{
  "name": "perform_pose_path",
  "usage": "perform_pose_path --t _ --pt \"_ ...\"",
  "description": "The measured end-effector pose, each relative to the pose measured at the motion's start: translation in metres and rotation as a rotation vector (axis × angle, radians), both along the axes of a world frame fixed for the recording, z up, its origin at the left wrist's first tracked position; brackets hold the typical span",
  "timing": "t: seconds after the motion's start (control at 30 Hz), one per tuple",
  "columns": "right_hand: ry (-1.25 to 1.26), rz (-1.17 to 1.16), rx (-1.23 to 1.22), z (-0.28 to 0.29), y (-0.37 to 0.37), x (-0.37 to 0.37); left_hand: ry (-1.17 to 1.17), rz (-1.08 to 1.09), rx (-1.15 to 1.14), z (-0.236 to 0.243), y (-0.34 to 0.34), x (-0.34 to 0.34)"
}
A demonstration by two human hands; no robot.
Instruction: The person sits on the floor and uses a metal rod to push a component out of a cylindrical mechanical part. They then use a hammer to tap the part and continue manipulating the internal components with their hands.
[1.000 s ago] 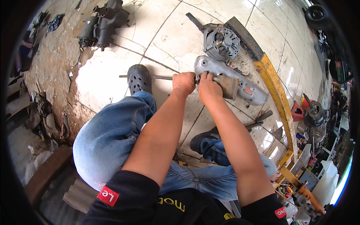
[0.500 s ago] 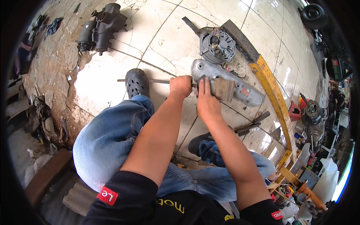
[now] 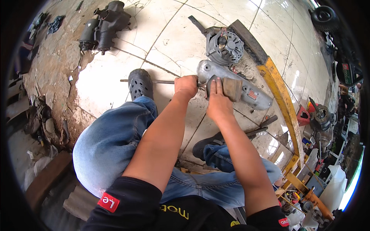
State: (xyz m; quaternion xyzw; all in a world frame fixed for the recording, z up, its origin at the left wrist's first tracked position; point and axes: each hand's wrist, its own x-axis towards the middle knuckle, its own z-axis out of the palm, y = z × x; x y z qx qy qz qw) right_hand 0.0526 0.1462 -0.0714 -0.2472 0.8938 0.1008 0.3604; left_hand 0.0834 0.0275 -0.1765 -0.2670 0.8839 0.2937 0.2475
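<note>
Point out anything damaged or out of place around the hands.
The floor at left is broken: tiles give way to bare, crumbled concrete with rubble. Beside it, the left hand grips a thin metal rod and the right hand presses on the grey metal housing; neither part looks damaged.

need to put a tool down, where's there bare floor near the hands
Bare tile lies between the dark gearbox part and the alternator, and left of the black clog. It is crowded around the grey grinder, where the left hand and right hand work, and by the yellow beam.
</note>
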Motion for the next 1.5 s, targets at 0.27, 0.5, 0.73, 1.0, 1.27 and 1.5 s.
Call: perform_pose_path --t 0.27,0.5,0.73,1.0,1.27,1.5 --pt "0.036 0.029 0.006 -0.01 -0.01 -0.022 -0.006 0.034 0.018 0.005 -0.001 0.0" --pt "0.108 0.095 0.002 -0.022 -0.009 -0.027 0.022 0.01 0.034 0.005 0.004 0.002" --pt "0.067 0.147 0.043 -0.006 0.002 -0.005 0.007 -0.041 0.015 -0.004 0.006 0.018" --pt "-0.393 -0.054 0.075 0.063 -0.01 -0.045 0.024 -0.046 0.027 -0.016 0.012 0.026" --pt "-0.063 -0.973 -0.697 0.029 0.124 -0.048 0.024 -0.132 0.011 -0.015 0.022 0.036" --pt "-0.059 -1.012 -0.948 -0.034 0.112 -0.014 0.065 -0.095 -0.069 0.002 0.013 0.012"
